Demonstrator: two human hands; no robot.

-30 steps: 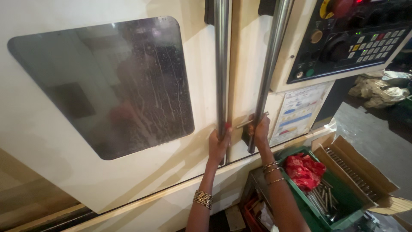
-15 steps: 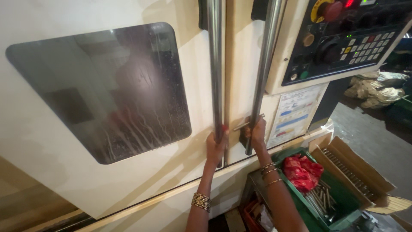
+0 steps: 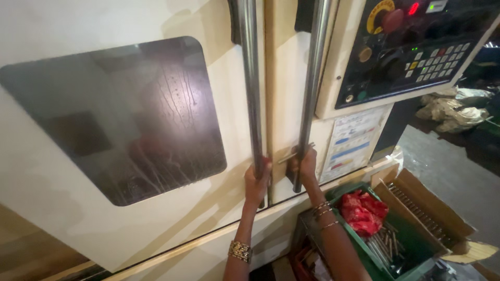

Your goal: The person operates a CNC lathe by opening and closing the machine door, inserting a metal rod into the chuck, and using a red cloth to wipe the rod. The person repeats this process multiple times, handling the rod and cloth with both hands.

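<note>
The left hand (image 3: 256, 183) was closed around the left long steel bar handle (image 3: 251, 88) of the cream machine door (image 3: 104, 229) — the right hand (image 3: 303, 165) gripped the neighbouring steel bar handle (image 3: 312, 88), also holding a thin metal rod (image 3: 292, 154).

Camera view slides: big dark window (image 3: 112, 117) sits lower in picture now, more of its top edge shows. Control panel (image 3: 416, 47) with red button moves up toward top right corner. Left hand (image 3: 256, 182) and right hand (image 3: 303, 164) show a bit higher in picture than one second ago. Gap between the two door bars, left bar (image 3: 250, 83) and right bar (image 3: 312, 88), looks much the same, hard to tell any change.
</note>
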